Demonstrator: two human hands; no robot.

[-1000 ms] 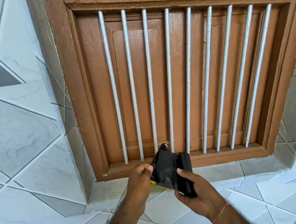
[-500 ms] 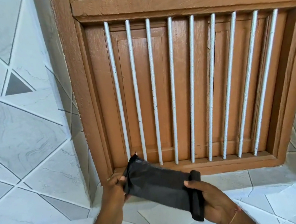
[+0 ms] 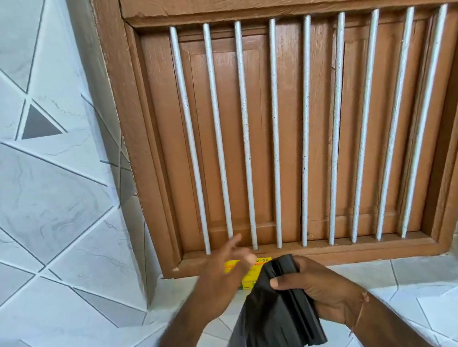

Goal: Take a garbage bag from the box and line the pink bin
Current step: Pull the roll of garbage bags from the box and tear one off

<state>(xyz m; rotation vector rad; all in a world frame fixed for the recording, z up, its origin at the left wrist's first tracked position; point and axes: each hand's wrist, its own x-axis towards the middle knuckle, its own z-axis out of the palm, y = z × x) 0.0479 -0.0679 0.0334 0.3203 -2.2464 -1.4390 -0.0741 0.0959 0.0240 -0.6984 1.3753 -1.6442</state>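
My right hand (image 3: 323,290) grips a roll of black garbage bags (image 3: 301,304), and one unrolled bag (image 3: 255,328) hangs down from it toward the bottom edge. My left hand (image 3: 221,273) hovers blurred with fingers spread above the yellow box (image 3: 251,274), which lies on the tiled ledge under the window and is partly hidden by both hands. It holds nothing. The pink bin is out of view.
A brown wooden window (image 3: 297,138) with several white vertical bars (image 3: 246,134) fills the wall ahead. White and grey tiles (image 3: 40,193) cover the wall at left and the ledge (image 3: 418,269) below the window frame.
My left hand has let go of the bag's end and moved up over the yellow box. The unrolled bag now hangs down from the roll in my right hand.
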